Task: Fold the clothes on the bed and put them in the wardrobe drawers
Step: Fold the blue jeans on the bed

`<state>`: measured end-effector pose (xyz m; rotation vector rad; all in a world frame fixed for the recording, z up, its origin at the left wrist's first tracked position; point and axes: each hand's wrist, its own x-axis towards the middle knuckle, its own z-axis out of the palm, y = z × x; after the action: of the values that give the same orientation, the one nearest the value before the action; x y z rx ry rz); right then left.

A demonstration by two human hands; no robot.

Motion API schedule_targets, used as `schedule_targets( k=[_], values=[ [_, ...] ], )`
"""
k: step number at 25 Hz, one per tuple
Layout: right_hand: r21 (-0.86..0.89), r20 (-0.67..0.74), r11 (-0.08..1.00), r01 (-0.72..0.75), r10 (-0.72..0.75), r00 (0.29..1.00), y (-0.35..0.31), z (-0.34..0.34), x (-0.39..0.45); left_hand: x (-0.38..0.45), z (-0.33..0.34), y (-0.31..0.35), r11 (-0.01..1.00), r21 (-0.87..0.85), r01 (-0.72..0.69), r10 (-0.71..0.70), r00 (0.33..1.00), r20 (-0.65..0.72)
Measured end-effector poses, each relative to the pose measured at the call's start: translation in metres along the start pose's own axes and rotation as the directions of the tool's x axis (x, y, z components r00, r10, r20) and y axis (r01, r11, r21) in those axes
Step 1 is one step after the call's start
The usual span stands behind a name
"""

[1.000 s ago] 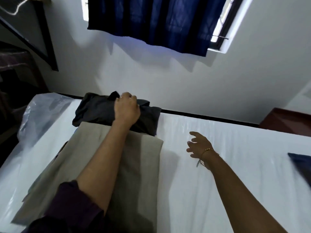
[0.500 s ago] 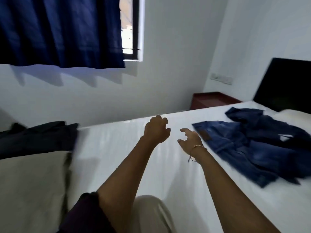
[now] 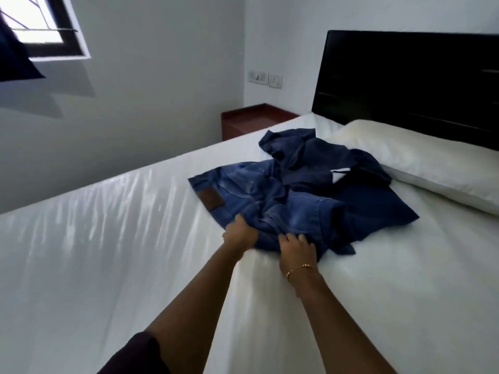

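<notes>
White pillow (image 3: 421, 163) against black headboard (image 3: 410, 76), red-brown side table (image 3: 253, 121), wall switches (image 3: 265, 79), window (image 3: 40, 25)

Faded blue jeans (image 3: 259, 201) with a brown patch (image 3: 210, 197), a navy garment (image 3: 318, 157), a white bed (image 3: 108, 252), a black headboard (image 3: 410, 82).

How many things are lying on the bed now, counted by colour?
Blue: 1, the jeans, gripped at the near edge by the left hand and the right hand.
Dark navy: 1, the navy garment partly on the jeans.
White: 1, the pillow.
Total: 3 things on the bed.
</notes>
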<state>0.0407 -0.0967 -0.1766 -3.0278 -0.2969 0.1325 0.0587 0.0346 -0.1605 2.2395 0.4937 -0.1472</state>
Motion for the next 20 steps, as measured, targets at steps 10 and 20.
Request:
schedule_targets(
  k=[10, 20],
  values=[
    [0.359, -0.135, 0.908, 0.216, -0.178, 0.975, 0.015, -0.214, 0.002, -0.048, -0.043, 0.100, 0.931, 0.283, -0.231, 0.341, 0.827, -0.447],
    [0.233, -0.387, 0.921, 0.312, -0.206, 0.898, 0.043, -0.519, -0.083, -0.200, -0.194, 0.307, 0.937, 0.051, -0.345, 0.307, 0.745, -0.593]
  ],
)
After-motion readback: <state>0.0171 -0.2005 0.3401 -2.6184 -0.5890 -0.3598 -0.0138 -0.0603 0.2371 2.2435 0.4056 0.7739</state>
